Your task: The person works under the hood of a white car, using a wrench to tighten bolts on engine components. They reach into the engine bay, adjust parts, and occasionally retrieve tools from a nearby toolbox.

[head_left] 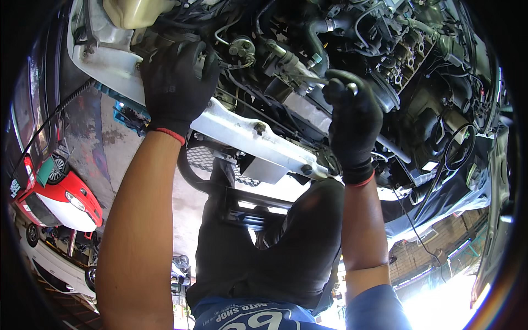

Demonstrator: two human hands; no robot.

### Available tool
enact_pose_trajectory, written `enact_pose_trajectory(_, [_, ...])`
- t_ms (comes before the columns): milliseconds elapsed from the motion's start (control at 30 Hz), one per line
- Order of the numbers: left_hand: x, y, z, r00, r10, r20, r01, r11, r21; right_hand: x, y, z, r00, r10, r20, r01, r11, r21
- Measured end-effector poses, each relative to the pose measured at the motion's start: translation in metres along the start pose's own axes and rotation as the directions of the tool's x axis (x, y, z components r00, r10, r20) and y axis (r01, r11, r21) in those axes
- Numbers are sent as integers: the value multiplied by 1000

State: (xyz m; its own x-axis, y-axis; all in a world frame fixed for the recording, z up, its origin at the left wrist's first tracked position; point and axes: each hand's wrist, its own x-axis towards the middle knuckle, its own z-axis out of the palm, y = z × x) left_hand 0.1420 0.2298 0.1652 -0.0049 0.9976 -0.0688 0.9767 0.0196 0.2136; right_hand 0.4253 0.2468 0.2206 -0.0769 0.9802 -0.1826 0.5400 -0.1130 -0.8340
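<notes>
Both my hands wear black gloves with red cuffs over an open engine bay. My left hand is closed at the front left of the bay, its fingers curled down beside a round metal fitting with pipes. What those fingers hold is hidden. On the other side, my right hand is closed around a slim metal tool, whose kind I cannot make out. Its shaft points left toward a metal pipe part, and a shiny bit shows between my fingers. A pale metal crossbeam runs below and between my hands.
A yellowed plastic reservoir sits at the far left of the bay. Hoses, wiring and the engine crowd the right. Blue sheeting covers the right edge. A red and white car stands on the floor to the left.
</notes>
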Motion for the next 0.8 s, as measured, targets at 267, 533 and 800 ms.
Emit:
enact_pose_trajectory(267, [-1,-1,1,1000,13,-13,-13,1000,10,3,5,7,973,-185,135,204,968,-149])
enact_pose_trajectory(533, [0,1,2,1000,18,-17,-17,998,56,6,3,15,947,-151,283,191,974,-120])
enact_pose_trajectory(800, [2,3,-1,1000,4,23,-5,1000,11,-49,55,-14,974,184,130,-202,970,138])
